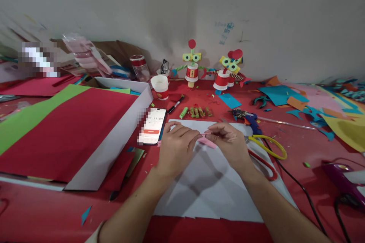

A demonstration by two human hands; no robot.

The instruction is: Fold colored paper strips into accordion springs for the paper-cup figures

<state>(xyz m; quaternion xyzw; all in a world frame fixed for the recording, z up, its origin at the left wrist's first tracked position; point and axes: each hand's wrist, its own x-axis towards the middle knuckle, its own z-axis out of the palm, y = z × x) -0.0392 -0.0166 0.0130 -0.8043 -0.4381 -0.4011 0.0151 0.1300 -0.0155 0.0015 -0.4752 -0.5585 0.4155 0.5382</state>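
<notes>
Between my two hands is a narrow pink paper strip [205, 134], pinched at each end above a white sheet [211, 182]. My left hand [178, 144] is closed on its left end, and my right hand [229, 142] pinches the right end. Just below the fingers shows a wider pink paper piece [207, 142]; whether it joins the strip I cannot tell. Beside my right hand lie scissors with one yellow and one red handle [270, 144], their blades partly hidden. Several folded paper springs [196, 112], green and striped, lie beyond the sheet.
Left are a phone [154, 125] with a timer and a white box [114, 148] bearing red and green sheets. Paper-cup figures [192, 72] stand by the wall, near stacked cups [160, 87]. A blue glue gun [251, 119], paper scraps [279, 95] and a black cable [302, 190] lie right.
</notes>
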